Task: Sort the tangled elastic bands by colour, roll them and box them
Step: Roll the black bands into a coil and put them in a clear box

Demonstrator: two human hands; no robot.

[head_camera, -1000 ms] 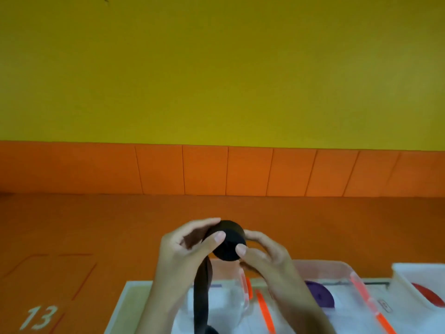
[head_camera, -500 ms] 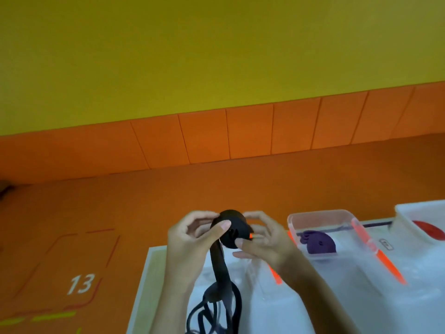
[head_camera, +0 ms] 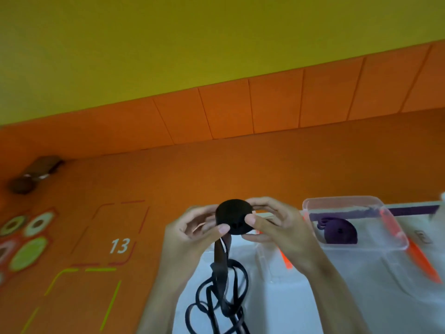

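A tight, disc-shaped roll of black elastic band (head_camera: pixel 233 218) is held in the air between both hands, above the far edge of a white table top (head_camera: pixel 289 314). The left hand (head_camera: pixel 190 237) grasps the roll from its left side, fingers curled behind it and the thumb tip pressed on its lower front face. The right hand (head_camera: pixel 279 227) grasps it from the right, fingers arched over the top rim and the thumb flat against the front face.

From the bottom of the roll, the unrolled tail of the same black band (head_camera: pixel 220 259) hangs straight down. Directly below the roll it ends in a loose tangle of black loops (head_camera: pixel 216 302) lying on the table.

To the right of the roll, beyond the right hand, stands a clear rectangular plastic box (head_camera: pixel 337 200). It holds a rolled purple elastic band (head_camera: pixel 340 231). An orange plastic bar (head_camera: pixel 285 260) shows below and to the right of the roll, under the right wrist, and a second orange bar (head_camera: pixel 421 261) lies farther right, past the box.

To the left of the roll spreads an orange floor (head_camera: pixel 192 169) marked with a white number 13 (head_camera: pixel 119 245). Far to the upper left of the roll sits a blurred brown object (head_camera: pixel 36 174), too indistinct to identify.
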